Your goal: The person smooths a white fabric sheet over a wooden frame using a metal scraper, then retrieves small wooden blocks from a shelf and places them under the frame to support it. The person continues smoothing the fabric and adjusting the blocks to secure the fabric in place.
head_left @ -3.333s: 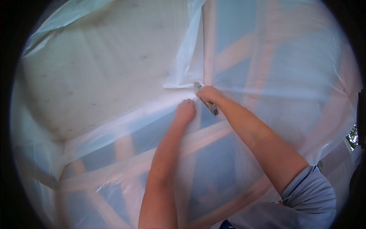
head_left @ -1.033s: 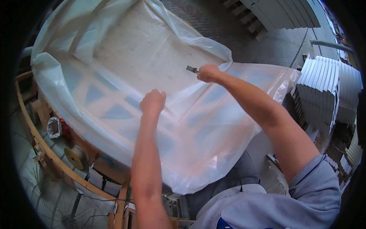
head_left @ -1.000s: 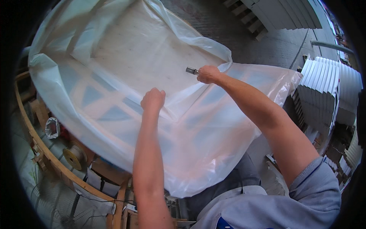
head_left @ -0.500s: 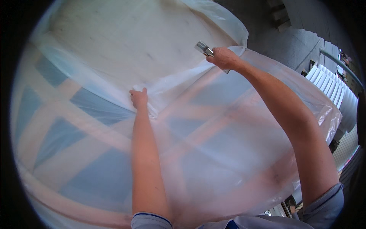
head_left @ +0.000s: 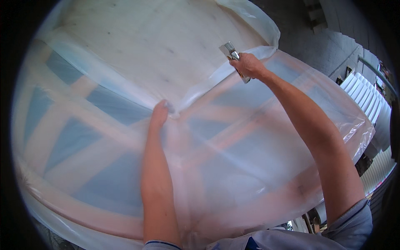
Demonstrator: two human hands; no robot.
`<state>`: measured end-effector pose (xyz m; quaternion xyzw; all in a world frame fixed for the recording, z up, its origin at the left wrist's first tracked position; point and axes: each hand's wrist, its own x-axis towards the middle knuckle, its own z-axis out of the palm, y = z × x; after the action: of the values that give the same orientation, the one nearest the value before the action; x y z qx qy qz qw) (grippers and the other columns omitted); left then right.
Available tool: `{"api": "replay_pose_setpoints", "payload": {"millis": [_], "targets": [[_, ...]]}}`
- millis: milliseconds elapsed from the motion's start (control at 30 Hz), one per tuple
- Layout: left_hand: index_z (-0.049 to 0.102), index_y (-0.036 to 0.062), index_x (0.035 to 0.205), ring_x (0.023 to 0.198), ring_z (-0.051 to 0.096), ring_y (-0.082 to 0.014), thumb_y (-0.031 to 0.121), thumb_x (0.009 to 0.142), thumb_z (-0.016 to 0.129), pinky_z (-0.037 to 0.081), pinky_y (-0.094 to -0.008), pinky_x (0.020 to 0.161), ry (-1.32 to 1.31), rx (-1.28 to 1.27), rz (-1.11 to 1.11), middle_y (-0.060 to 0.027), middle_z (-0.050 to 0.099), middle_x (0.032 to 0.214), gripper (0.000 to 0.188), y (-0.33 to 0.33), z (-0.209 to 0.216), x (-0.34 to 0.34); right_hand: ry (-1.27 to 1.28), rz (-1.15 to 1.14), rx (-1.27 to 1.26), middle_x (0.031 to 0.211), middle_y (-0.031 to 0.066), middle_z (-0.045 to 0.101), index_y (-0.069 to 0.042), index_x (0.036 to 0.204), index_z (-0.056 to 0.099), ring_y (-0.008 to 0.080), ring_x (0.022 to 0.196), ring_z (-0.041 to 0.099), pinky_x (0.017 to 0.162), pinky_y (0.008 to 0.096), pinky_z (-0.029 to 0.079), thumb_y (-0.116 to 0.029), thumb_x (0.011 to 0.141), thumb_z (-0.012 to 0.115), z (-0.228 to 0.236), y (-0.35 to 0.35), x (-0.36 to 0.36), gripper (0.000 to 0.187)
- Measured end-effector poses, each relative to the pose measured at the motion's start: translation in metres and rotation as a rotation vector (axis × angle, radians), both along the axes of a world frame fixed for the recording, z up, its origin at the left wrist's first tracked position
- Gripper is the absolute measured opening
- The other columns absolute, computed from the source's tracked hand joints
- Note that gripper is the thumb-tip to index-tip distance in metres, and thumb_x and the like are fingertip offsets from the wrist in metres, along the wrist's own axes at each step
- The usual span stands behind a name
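Cloudy plastic sheeting (head_left: 233,175) covers a large wooden crate, whose slanted wooden braces (head_left: 104,125) show through it. My left hand (head_left: 159,113) is closed at the crate's top corner, pinching a bunched fold of the sheet. Its fingertips are partly hidden. My right hand (head_left: 251,66) grips a silvery metal staple gun (head_left: 230,51) by its handle, above the top edge on the right side. The tool is held apart from my left hand. Beyond the folded edge lies the pale top panel (head_left: 137,46) of the crate, with dark spots.
A stack of white ribbed panels (head_left: 361,96) stands at the right, beside a grey metal rail (head_left: 377,73). Grey concrete floor (head_left: 329,52) shows at the far right. Loose sheet hangs over the crate's far edge (head_left: 266,27).
My left hand has closed from spread fingers onto the sheet at the corner, drawing the fold tighter. The staple gun has shifted slightly right and is tilted more upright.
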<state>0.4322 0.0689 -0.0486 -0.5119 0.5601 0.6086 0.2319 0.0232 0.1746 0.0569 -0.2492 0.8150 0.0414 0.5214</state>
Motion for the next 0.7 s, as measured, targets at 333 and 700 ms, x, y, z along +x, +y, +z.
{"api": "replay_pose_setpoints", "payload": {"millis": [333,700], "targets": [[0.069,0.0058,0.098,0.095,0.065,-0.0301,0.011,0.083,0.053,0.050,-0.0432,0.083,-0.108,-0.057,-1.119,-0.0138,0.068,0.103,0.023,0.083,0.082,0.009,-0.121,0.071,0.030,0.085,0.0263,0.066,0.004,0.091,0.063,0.0417,0.083,0.064,0.077,0.0471,0.050,-0.037,0.087,0.053,0.004,-0.016,0.046,0.043],[0.070,0.0124,0.095,0.102,0.059,-0.0212,0.017,0.087,0.049,0.042,-0.0452,0.088,-0.209,-0.158,-1.187,-0.0051,0.066,0.100,0.023,0.110,0.116,0.010,-0.497,0.445,0.082,0.086,0.0207,0.067,0.005,0.090,0.065,0.0372,0.073,0.062,0.068,0.0437,0.050,-0.033,0.080,0.059,-0.016,-0.048,0.117,0.040]]}}
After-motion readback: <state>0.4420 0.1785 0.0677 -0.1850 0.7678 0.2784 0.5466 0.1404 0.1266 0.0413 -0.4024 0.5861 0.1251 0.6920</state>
